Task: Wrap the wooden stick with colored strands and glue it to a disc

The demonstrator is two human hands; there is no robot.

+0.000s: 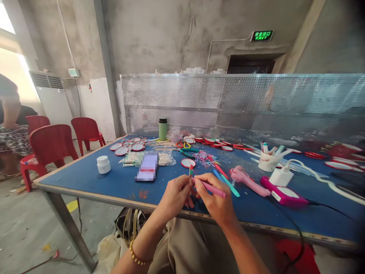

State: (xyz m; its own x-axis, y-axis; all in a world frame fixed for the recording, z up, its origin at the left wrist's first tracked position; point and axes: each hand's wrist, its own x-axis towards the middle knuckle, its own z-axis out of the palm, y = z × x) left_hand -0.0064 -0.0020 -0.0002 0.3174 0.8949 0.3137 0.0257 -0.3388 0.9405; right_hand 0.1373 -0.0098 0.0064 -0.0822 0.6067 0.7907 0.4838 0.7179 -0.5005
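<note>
L hand [177, 195] w/ bead bracelet [136, 257] sits nearest, fingers pinched round a small red-and-green stick [191, 171] held upright over the blue desk [85, 177] edge. R hand [214, 198] just beside it, touching, fingers gripping a pink pen [214, 189] pointing right. Behind on desk: teal pen [229, 185], pink handheld fan [248, 180], round red-rimmed mirror [188, 163], white jar [103, 164], green flask [162, 129]. 3 red chairs [51, 146] at left.
</note>
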